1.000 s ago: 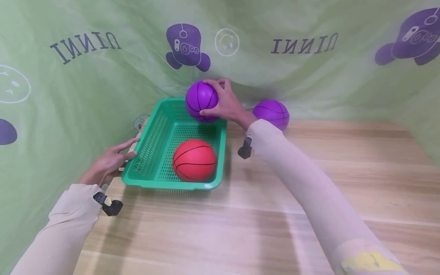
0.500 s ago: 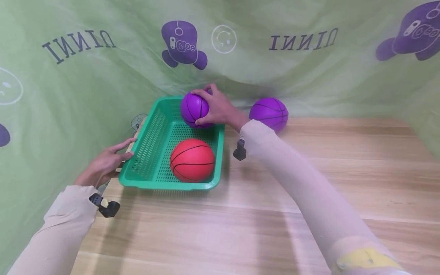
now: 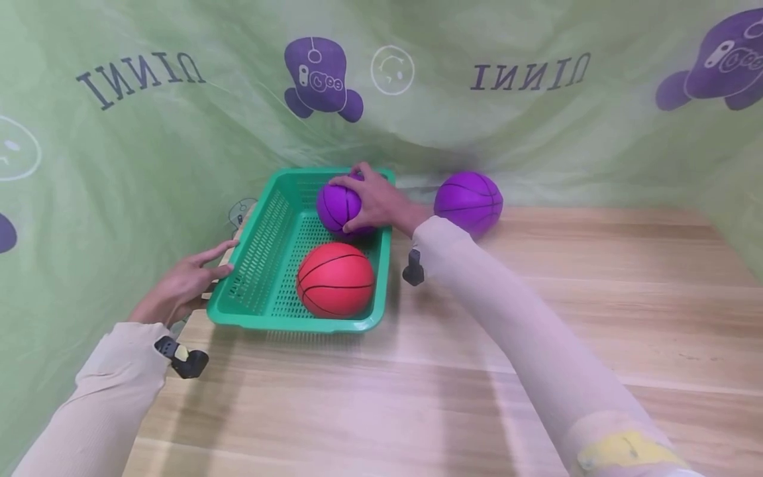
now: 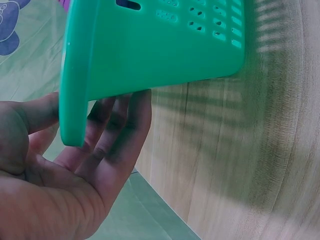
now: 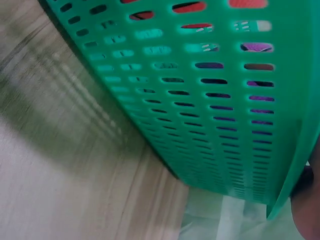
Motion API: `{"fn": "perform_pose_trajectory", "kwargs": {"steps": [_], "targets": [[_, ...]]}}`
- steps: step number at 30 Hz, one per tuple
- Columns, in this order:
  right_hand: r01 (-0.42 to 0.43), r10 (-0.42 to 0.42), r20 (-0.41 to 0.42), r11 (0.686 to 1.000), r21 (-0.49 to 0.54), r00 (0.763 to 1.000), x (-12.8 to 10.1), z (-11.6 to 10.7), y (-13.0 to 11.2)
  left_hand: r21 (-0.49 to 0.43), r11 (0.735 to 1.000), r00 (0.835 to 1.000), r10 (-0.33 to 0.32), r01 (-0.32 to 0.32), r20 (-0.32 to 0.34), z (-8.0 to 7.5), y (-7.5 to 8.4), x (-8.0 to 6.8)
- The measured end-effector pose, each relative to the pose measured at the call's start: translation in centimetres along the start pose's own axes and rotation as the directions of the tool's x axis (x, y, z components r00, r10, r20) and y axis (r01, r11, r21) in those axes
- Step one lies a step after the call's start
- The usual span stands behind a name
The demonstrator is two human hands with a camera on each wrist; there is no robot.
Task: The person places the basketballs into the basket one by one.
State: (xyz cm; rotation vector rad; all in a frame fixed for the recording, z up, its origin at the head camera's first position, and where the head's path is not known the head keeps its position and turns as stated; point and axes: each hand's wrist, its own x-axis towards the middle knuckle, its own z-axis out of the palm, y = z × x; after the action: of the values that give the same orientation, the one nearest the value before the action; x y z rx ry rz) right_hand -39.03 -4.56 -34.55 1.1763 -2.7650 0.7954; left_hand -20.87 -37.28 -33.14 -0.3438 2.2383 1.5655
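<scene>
The right hand [image 3: 377, 202] reaches over the far right corner of a green basket [image 3: 262, 265] and grips a purple ball [image 3: 335, 207] — its fingers [image 3: 348, 179] curl over the top of the ball while the thumb presses the near side. The ball sits low inside the basket at its far end, against the right wall; whether it touches the basket floor cannot be told from the head view. Through the slots of the basket [image 5: 215, 100] wall in the right wrist view, purple shows at the far part and red at the top. A red ball [image 3: 336, 279] lies in the near end of the basket, just in front of the purple one and apart from the hand. The left hand [image 3: 181, 286] rests at the basket's left side with straight, relaxed fingers [image 3: 216, 252] touching the outer wall near the rim — the left wrist view shows the fingers [image 4: 125, 125] stretched flat under the basket [image 4: 150, 45] lip, holding nothing. A second purple ball [image 3: 469, 201] lies on the wooden table [image 3: 536, 344] to the right of the basket, near the right forearm and close to the green printed cloth [image 3: 179, 132] that backs the table. Both arms wear pale sleeves.
</scene>
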Motion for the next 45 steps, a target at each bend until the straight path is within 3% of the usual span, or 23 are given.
{"fn": "perform_pose_trajectory", "kwargs": {"steps": [10,15,20,24,33,45], "targets": [[-0.002,0.002,0.018,1.0,-0.011,1.0,0.3,0.2,-0.9,0.025,1.0,1.0,0.001,0.0,-0.012,-0.7,0.3,-0.6],[-0.015,0.017,0.053,0.999,-0.037,0.998,-0.5,0.3,-0.6,0.01,1.0,1.0,-0.01,0.011,-0.017,-0.1,-0.2,-0.1],[-0.02,0.025,0.095,0.998,-0.052,0.995,-1.8,-0.6,0.0,-0.009,1.0,1.0,-0.01,0.01,-0.006,0.8,-0.4,0.1],[0.01,-0.007,0.097,1.0,-0.029,0.995,-2.0,-1.8,-0.1,-0.011,1.0,1.0,-0.001,0.001,-0.011,0.6,-0.6,-0.3],[-0.023,0.022,-0.041,1.0,-0.02,0.999,-4.6,-5.7,1.5,0.003,1.0,1.0,0.019,-0.019,0.015,0.2,-0.1,-0.5],[-0.046,0.041,-0.088,0.998,-0.052,0.995,-9.0,-9.2,4.2,0.034,0.999,1.0,0.007,-0.007,0.009,0.2,0.0,-0.4]]}}
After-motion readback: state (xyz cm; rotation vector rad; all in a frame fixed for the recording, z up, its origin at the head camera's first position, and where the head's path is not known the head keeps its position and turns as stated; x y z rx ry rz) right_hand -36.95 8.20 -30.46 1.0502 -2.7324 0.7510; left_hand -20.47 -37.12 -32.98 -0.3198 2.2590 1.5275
